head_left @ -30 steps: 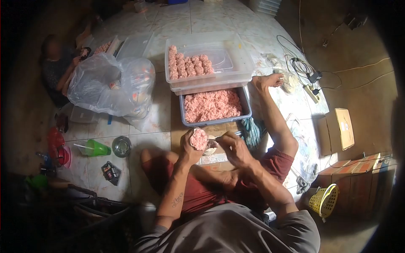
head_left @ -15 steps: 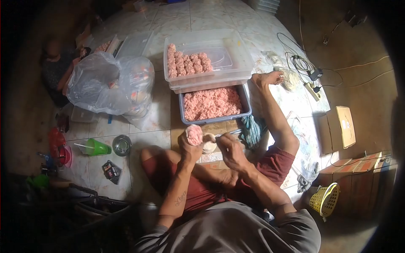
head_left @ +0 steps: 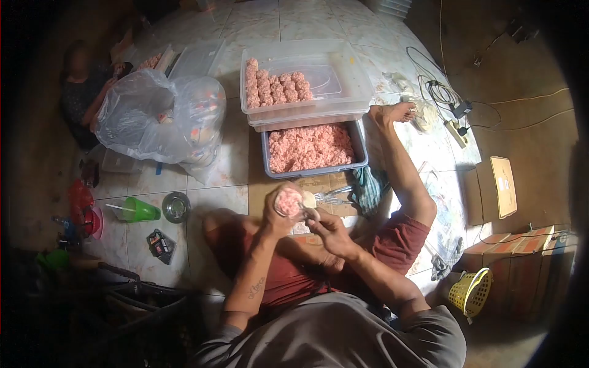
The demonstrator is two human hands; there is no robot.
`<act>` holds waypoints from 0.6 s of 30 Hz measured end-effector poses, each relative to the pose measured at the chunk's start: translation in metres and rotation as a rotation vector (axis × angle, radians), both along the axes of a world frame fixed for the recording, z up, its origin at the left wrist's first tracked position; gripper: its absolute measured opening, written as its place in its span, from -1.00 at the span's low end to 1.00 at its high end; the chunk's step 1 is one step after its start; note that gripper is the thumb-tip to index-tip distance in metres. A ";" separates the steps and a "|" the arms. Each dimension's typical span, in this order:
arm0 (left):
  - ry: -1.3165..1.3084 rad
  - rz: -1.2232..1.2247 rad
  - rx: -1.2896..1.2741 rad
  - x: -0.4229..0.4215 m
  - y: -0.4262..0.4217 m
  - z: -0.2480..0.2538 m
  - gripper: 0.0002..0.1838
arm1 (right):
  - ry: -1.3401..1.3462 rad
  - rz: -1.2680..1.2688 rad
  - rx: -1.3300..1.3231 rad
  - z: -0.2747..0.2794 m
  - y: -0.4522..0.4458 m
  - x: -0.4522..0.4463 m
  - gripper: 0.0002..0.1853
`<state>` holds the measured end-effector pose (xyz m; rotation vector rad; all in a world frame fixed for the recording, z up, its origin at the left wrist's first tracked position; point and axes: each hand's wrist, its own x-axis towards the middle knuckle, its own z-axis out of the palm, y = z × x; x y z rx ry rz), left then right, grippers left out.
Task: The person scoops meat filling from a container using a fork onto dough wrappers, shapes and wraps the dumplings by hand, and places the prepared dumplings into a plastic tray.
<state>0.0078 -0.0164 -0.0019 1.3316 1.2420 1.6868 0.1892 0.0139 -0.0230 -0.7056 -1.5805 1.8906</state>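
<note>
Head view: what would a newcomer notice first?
Probably the bright pink mixture filling the blue-grey tub at centre. Just beyond it, pink lumps line up in rows on the left side of a clear box. Nearer the wearer, the left hand holds a round pink portion.

The tiled floor [head_left: 218, 195] is carrying brown cardboard [head_left: 262, 190], a green cup [head_left: 145, 209], a round dish [head_left: 177, 207], a clear plastic bag [head_left: 129, 116] and a white power strip [head_left: 454, 134]; a blue-grey tub [head_left: 316, 172] is resting on the cardboard.
</note>
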 end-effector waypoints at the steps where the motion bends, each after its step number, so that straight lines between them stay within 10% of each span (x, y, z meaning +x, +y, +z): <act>1: 0.100 0.025 -0.069 0.005 0.001 -0.006 -0.58 | -0.004 0.000 0.000 -0.001 0.002 0.001 -0.84; 3: 0.138 0.292 -0.061 0.010 0.005 -0.013 -0.57 | -0.297 -0.100 0.513 0.009 0.012 -0.005 -0.85; 5: 0.066 0.206 -0.130 -0.004 0.000 -0.002 -0.54 | -0.289 -0.145 0.489 0.025 0.015 0.011 -0.85; 9: -0.311 0.009 -0.161 -0.014 -0.005 0.001 -0.44 | -0.236 -0.174 0.179 0.018 0.010 0.031 -0.83; 13: -0.153 -0.025 -0.158 -0.006 -0.002 0.009 -0.42 | -0.136 -0.007 -0.279 -0.002 0.002 0.035 -0.82; 18: 0.121 0.106 -0.165 0.023 0.005 -0.005 -0.52 | -0.148 -0.140 0.384 0.004 0.001 0.001 -0.88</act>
